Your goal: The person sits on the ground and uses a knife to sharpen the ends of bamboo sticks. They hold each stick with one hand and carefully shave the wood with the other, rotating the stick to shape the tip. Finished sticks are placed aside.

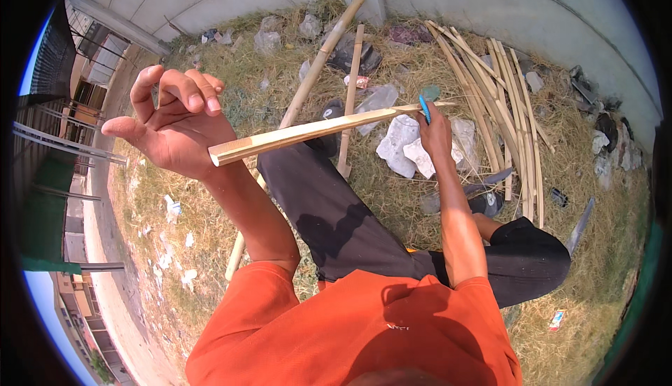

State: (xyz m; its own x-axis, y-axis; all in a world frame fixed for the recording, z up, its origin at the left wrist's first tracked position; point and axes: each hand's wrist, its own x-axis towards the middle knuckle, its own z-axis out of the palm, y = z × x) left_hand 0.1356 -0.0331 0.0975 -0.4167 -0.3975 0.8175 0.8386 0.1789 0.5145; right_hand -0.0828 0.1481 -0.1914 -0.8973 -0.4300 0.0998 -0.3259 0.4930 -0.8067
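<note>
Strip (308, 130): woody, smooth. Blue handle (424, 106): plastic-looking, slightly glossy. Shirt (336, 323), trousers (311, 193): matt cloth. White chunks (399, 144): rough. Wall (483, 1): concrete-looking, matt.

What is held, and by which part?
The right hand grips a blue object and, apparently, the bamboo strip near its far end; the left hand is open, gripping nothing.

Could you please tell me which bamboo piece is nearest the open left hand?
The pale split strip above the dark trouser leg, one end beside the left hand, the other at the right hand; the other bamboo pieces lie farther away.
</note>
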